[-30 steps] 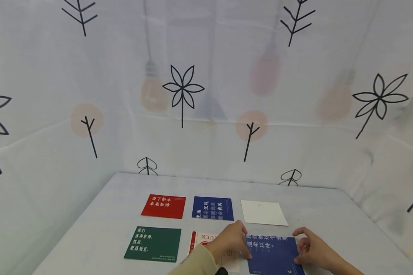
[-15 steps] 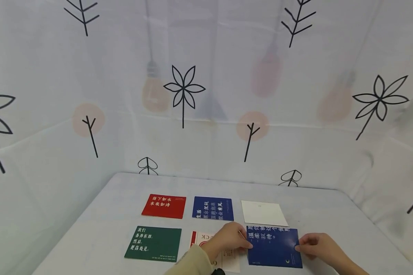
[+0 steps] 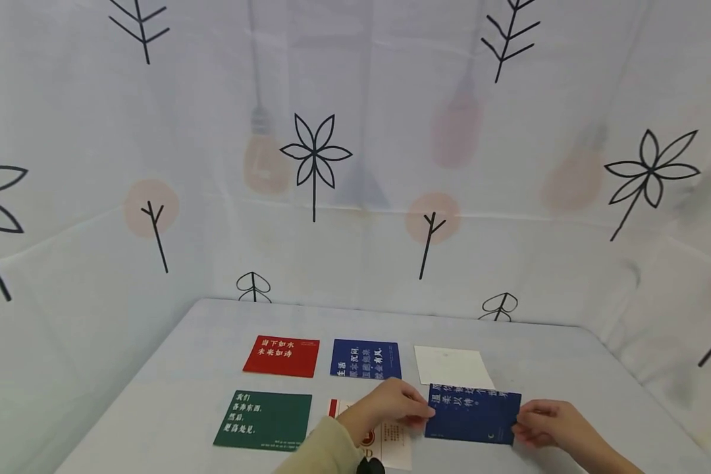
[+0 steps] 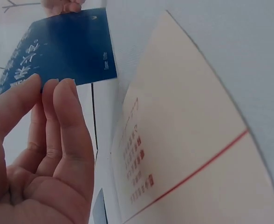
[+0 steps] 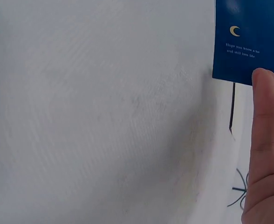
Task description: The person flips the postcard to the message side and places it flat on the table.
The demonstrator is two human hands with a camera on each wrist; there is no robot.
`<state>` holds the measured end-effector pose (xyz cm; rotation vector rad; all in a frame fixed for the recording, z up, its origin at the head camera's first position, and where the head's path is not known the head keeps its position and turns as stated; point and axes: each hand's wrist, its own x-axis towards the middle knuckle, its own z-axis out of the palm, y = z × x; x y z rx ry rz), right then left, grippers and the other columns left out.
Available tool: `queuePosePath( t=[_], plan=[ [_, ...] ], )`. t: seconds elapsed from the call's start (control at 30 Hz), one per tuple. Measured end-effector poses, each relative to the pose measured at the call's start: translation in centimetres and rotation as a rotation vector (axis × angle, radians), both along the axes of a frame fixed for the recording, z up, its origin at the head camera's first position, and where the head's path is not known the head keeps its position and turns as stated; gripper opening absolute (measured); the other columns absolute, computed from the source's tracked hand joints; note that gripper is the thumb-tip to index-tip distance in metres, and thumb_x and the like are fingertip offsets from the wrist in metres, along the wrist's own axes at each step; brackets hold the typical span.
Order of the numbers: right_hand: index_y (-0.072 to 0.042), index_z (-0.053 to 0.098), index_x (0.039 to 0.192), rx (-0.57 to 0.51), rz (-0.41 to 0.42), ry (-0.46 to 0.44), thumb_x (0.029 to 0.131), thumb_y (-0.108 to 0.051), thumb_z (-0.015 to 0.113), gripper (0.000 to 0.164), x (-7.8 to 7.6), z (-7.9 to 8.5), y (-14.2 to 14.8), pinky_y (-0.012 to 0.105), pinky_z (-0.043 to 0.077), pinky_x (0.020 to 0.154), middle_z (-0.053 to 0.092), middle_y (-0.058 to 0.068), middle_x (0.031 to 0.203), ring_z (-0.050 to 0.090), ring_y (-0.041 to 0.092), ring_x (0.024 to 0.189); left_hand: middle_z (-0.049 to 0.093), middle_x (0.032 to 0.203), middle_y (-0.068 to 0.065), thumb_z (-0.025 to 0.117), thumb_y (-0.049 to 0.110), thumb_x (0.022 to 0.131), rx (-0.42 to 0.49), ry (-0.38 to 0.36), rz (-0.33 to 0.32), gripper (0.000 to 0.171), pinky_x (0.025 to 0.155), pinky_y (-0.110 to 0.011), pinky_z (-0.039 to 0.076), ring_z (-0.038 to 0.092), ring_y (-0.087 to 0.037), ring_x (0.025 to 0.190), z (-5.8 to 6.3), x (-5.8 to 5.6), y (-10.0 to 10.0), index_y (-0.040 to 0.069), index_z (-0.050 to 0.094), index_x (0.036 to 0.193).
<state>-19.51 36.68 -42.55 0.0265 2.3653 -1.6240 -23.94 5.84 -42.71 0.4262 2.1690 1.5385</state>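
Both hands hold a dark blue postcard (image 3: 473, 416) with white writing and a small moon, raised off the table. My left hand (image 3: 389, 405) pinches its left edge; the left wrist view shows thumb and fingertips meeting at the blue postcard (image 4: 71, 51). At the opposite edge my right hand (image 3: 550, 424) pinches it. In the right wrist view, fingers (image 5: 265, 116) touch the card near its moon corner. Below the left hand lies a cream postcard (image 3: 395, 447) with red print, partly hidden by the hand and sleeve.
On the white table (image 3: 154, 408) a red postcard (image 3: 281, 357), another blue postcard (image 3: 366, 359) and a blank white card (image 3: 453, 367) form a back row. A green postcard (image 3: 263, 421) lies front left. White cloth walls (image 3: 355, 263) with drawn plants stand around the table.
The blue postcard has come up off the table and tilted toward the camera, its lower edge rising in view. Both hands have moved with it; the other cards stay put.
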Motion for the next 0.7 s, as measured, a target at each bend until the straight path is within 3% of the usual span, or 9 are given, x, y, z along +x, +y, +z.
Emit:
queuePosePath(
  t=[0.2,0.37,0.57,0.7],
  plan=[
    [0.005,0.063,0.088,-0.131,0.053,-0.039,0.090,-0.005,0.048,0.018,-0.04,0.12,0.70,0.034,0.055,0.070,0.068,0.015,0.086,0.067,0.021,0.078,0.067,0.070,-0.005,0.074,0.009,0.079,0.068,-0.080,0.025,0.006,0.061,-0.030,0.055,0.065,-0.016,0.063,0.01,-0.15,-0.13,0.004,0.072,0.080],
    [0.007,0.063,0.091,-0.157,0.058,-0.064,0.090,-0.004,0.047,0.020,0.10,0.12,0.84,0.032,0.054,0.071,0.068,0.016,0.087,0.067,0.021,0.079,0.069,0.072,-0.007,0.074,0.005,0.078,0.112,-0.137,0.051,0.004,0.062,-0.029,0.055,0.066,-0.016,0.064,-0.21,-0.29,-0.19,0.003,0.073,0.081],
    [0.008,0.063,0.094,-0.168,0.036,-0.080,0.090,-0.004,0.049,0.019,0.05,0.02,0.91,0.033,0.054,0.071,0.068,0.015,0.087,0.067,0.021,0.079,0.069,0.073,-0.009,0.073,0.002,0.077,0.142,-0.155,0.059,0.006,0.063,-0.029,0.055,0.066,-0.016,0.065,-0.50,-0.47,-0.22,0.002,0.074,0.082],
    [0.008,0.064,0.095,-0.179,0.066,-0.069,0.091,-0.005,0.051,0.019,0.04,-0.11,0.92,0.033,0.054,0.073,0.068,0.015,0.090,0.067,0.021,0.082,0.069,0.074,-0.010,0.073,0.001,0.077,0.161,-0.163,0.065,0.008,0.064,-0.029,0.055,0.066,-0.015,0.066,-0.64,-0.59,-0.27,0.001,0.074,0.084]
  ],
)
